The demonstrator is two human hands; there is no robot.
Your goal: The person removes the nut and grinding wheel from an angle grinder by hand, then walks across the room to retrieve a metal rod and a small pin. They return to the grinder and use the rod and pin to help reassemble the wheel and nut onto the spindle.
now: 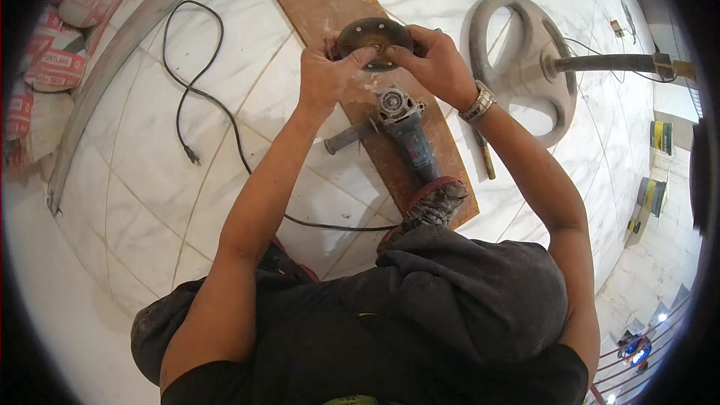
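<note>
A dark round disc (358,31) with small holes near its rim is held up between my two hands. My left hand (330,75) grips its left edge, thumb laid across the face. On the right side my right hand (435,64) holds the disc the same way, thumb near the centre hole; a metal watch (478,102) is on that wrist. Below the hands an angle grinder (409,135) lies on a brown wooden board (322,0), its bare spindle head facing up. The grinder's side handle (349,137) sticks out to the left. My shoe (437,201) rests against the grinder's rear end.
A black power cord (236,131) loops over the tiled floor at left, its plug (193,156) loose. A grey fan base (551,79) with a pole stands right of the board. Cement bags (58,60) are stacked at upper left. Tubs (651,196) line the right wall.
</note>
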